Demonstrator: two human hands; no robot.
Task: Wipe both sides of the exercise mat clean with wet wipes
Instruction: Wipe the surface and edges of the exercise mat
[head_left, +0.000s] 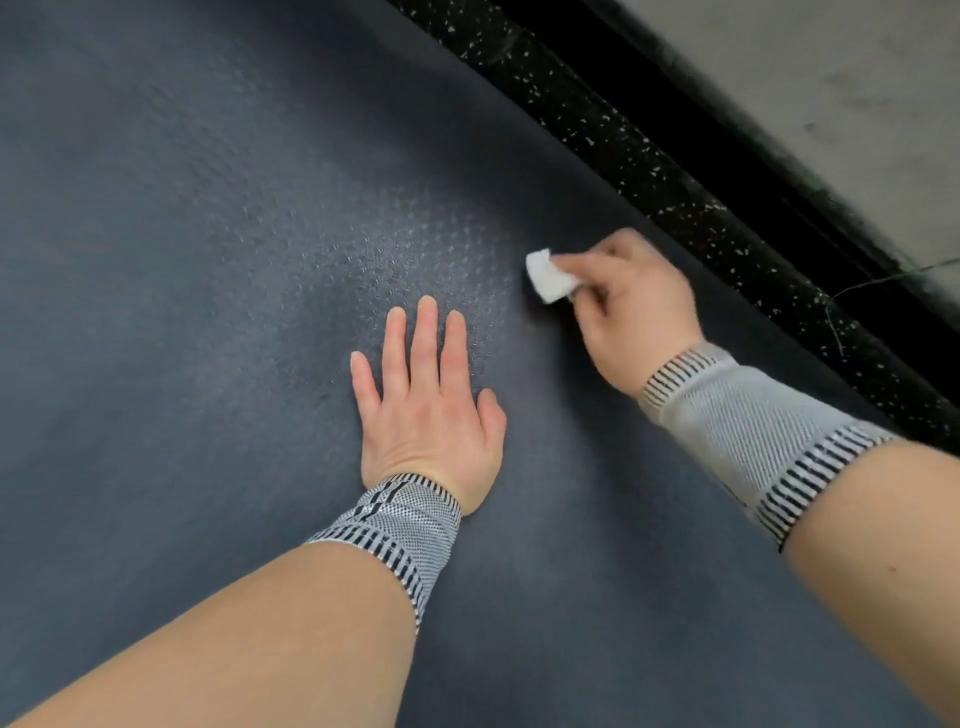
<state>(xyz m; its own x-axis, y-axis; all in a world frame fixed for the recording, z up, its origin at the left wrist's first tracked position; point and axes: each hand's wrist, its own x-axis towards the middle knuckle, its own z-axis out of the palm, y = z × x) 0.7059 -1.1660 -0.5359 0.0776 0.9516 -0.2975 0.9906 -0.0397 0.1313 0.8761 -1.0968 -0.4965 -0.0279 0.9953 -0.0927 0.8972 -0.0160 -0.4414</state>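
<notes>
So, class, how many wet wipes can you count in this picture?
1: a folded white wet wipe held in the right hand, pressed on the mat. Others may lie out of view.

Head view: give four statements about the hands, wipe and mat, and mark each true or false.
1. The right hand grips a folded white wet wipe. True.
2. The left hand is clenched in a fist. False: it lies flat, fingers spread, on the dark grey textured exercise mat.
3. Both wrists wear striped grey knit wrist bands. True.
4. The wipe is on the black speckled floor. False: it is over the mat.
</notes>
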